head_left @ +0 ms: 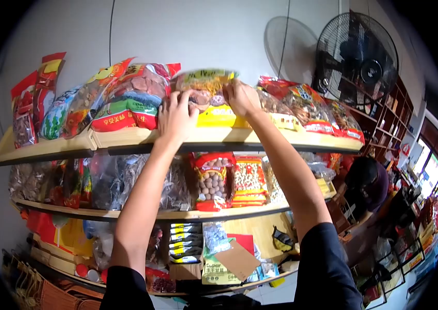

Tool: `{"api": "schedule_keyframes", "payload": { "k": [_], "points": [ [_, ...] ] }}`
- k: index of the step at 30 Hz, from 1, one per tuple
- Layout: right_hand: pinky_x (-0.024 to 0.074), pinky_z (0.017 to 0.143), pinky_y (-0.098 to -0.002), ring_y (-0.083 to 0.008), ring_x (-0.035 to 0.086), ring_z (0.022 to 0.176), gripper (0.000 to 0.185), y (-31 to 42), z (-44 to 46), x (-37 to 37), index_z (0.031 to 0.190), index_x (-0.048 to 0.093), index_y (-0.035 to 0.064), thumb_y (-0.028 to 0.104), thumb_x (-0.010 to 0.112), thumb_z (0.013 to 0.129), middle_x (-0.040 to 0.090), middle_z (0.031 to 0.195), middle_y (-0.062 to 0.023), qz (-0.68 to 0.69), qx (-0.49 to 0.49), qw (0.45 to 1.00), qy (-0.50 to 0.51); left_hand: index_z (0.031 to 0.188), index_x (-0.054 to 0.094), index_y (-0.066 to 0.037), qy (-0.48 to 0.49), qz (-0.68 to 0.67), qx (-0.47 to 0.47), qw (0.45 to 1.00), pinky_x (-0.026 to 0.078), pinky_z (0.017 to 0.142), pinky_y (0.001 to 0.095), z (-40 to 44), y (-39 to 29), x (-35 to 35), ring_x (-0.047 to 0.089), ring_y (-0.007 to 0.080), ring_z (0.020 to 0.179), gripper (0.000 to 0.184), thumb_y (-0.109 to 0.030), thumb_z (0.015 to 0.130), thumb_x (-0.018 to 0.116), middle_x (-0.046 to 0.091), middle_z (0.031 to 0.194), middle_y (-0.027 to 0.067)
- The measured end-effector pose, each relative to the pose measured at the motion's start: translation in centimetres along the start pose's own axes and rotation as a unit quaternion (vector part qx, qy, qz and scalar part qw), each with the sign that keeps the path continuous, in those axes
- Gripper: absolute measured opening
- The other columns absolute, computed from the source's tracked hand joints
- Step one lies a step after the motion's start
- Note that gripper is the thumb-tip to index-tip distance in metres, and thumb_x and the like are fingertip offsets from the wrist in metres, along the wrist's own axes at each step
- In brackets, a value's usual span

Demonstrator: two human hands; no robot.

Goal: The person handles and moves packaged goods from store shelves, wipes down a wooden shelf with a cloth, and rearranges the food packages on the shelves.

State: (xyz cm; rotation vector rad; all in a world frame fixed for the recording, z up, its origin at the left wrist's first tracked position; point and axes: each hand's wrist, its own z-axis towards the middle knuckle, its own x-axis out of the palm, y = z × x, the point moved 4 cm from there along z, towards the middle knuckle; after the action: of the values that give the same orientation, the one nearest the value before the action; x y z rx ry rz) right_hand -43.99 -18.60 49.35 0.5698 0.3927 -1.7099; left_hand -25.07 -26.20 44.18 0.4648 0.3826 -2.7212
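Both arms reach up to the top wooden shelf point(208, 137). A clear bag with a yellow lower band and a green top point(219, 117) stands there between my hands. My left hand point(178, 114) lies against the bag's left side, its fingers spread. At the upper right of the same bag, my right hand point(242, 97) is closed on its edge, with the fingertips partly hidden. Left of my left hand is a red and green bag of reddish slices point(136, 95). Bags of dark dried goods point(301, 106) stand to the right.
Lower shelves hold a bag of round brown items point(212, 181), a red and yellow bag point(250, 178) and black-and-yellow packets point(185, 242). A black fan point(358, 62) is at upper right. Another person point(366, 186) bends down at the right.
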Motion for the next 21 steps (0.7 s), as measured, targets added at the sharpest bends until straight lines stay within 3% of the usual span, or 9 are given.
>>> {"api": "schedule_keyframes", "payload": {
  "k": [2, 3, 7, 12, 13, 17, 21],
  "points": [
    [0.0502, 0.075, -0.0495, -0.0429, 0.064, 0.079, 0.029, -0.4, 1.3, 2.2, 0.098, 0.056, -0.0005, 0.025, 0.043, 0.092, 0.065, 0.084, -0.0264, -0.013, -0.048, 0.999, -0.012, 0.124, 0.053, -0.012, 0.043, 0.071, -0.027, 0.996, 0.04, 0.093, 0.0489, 0.6, 0.4, 0.7, 0.053, 0.0382, 0.109, 0.044, -0.03, 0.084, 0.055, 0.053, 0.12, 0.0185],
    [0.0502, 0.075, -0.0495, -0.0429, 0.064, 0.079, 0.029, -0.4, 1.5, 3.1, 0.098, 0.056, -0.0005, 0.025, 0.043, 0.092, 0.065, 0.084, -0.0264, -0.012, -0.052, 0.999, -0.011, 0.122, 0.053, -0.01, 0.053, 0.097, -0.027, 0.993, 0.04, 0.091, 0.0465, 0.9, 0.3, 0.7, 0.055, 0.0349, 0.105, 0.041, -0.026, 0.084, 0.054, 0.055, 0.118, 0.0181],
    [0.0514, 0.073, -0.0481, -0.0413, 0.064, 0.077, 0.026, -0.8, 1.9, 5.7, 0.099, 0.058, 0.0015, 0.022, 0.044, 0.091, 0.066, 0.083, -0.0234, -0.036, -0.007, 0.998, 0.059, 0.123, 0.05, -0.007, 0.077, 0.132, -0.013, 0.988, 0.038, 0.092, 0.0488, 2.0, 1.1, 1.9, 0.053, 0.0386, 0.106, 0.044, -0.03, 0.086, 0.052, 0.053, 0.121, 0.0209],
    [0.0482, 0.078, -0.0469, -0.0408, 0.062, 0.088, 0.025, -2.1, 2.2, 5.4, 0.098, 0.063, 0.005, 0.025, 0.049, 0.091, 0.066, 0.091, -0.023, 0.021, 0.051, 0.998, 0.004, 0.131, 0.041, -0.007, 0.149, 0.134, -0.014, 0.98, 0.032, 0.099, 0.0556, 3.1, 1.8, 3.0, 0.047, 0.0435, 0.117, 0.049, -0.035, 0.091, 0.044, 0.046, 0.13, 0.0229],
    [0.0476, 0.079, -0.0463, -0.0407, 0.062, 0.089, 0.025, -2.1, 2.0, 4.7, 0.099, 0.064, 0.0053, 0.024, 0.049, 0.091, 0.066, 0.092, -0.0222, 0.055, 0.07, 0.996, -0.008, 0.135, 0.04, -0.008, 0.177, 0.152, -0.024, 0.972, 0.031, 0.1, 0.0514, 3.1, 1.5, 2.7, 0.046, 0.0412, 0.119, 0.05, -0.036, 0.093, 0.04, 0.045, 0.133, 0.0214],
    [0.0479, 0.078, -0.0475, -0.0405, 0.062, 0.087, 0.022, -1.8, 1.6, 3.7, 0.096, 0.065, 0.0067, 0.021, 0.05, 0.088, 0.066, 0.089, -0.0219, 0.095, 0.076, 0.992, -0.034, 0.139, 0.035, -0.008, 0.203, 0.136, 0.011, 0.97, 0.03, 0.104, 0.051, 2.4, 2.2, 3.4, 0.043, 0.0422, 0.122, 0.053, -0.039, 0.096, 0.037, 0.04, 0.138, 0.022],
    [0.049, 0.079, -0.0404, -0.0373, 0.064, 0.089, 0.024, -2.1, 1.5, 3.7, 0.101, 0.064, 0.0016, 0.015, 0.049, 0.086, 0.067, 0.092, -0.022, 0.152, 0.097, 0.983, 0.021, 0.145, 0.027, -0.008, 0.282, 0.146, 0.002, 0.948, 0.029, 0.107, 0.0486, 1.7, 1.3, 2.4, 0.041, 0.044, 0.125, 0.059, -0.039, 0.097, 0.037, 0.033, 0.143, 0.0251]
  ]
}}
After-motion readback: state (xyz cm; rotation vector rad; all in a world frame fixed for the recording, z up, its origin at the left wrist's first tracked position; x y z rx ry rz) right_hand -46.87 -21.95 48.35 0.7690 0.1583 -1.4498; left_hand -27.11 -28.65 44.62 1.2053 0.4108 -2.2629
